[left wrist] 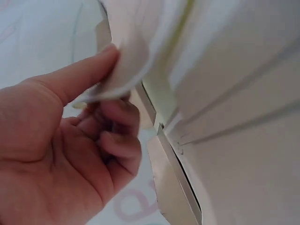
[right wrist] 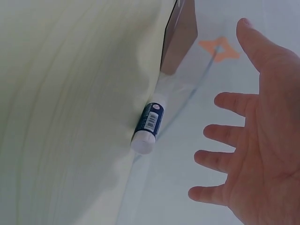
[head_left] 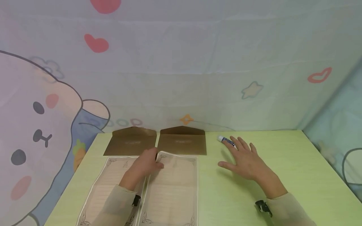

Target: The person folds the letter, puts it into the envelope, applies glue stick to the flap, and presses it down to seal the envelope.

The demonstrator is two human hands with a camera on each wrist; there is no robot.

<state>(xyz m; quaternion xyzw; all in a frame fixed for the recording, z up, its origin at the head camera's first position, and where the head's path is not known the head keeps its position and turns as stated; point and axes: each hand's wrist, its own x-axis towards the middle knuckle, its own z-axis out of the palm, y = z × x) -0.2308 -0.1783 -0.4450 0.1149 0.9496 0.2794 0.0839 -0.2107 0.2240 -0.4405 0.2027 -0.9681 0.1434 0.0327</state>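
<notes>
My left hand pinches the top left corner of the right-hand sheet of letter paper, which has a printed ornamental border. In the left wrist view the thumb presses on the curled paper edge, with the other fingers bent beneath. A second bordered sheet lies to the left, partly covered by my left forearm. My right hand hovers with fingers spread and nothing in it. Close by its fingertips, a glue stick with a dark blue label and white ends lies on the table.
Two brown envelopes, a left one and a right one, lie with flaps raised along the back of the light green table. Behind them hangs a printed cloth with hearts and a cartoon bear.
</notes>
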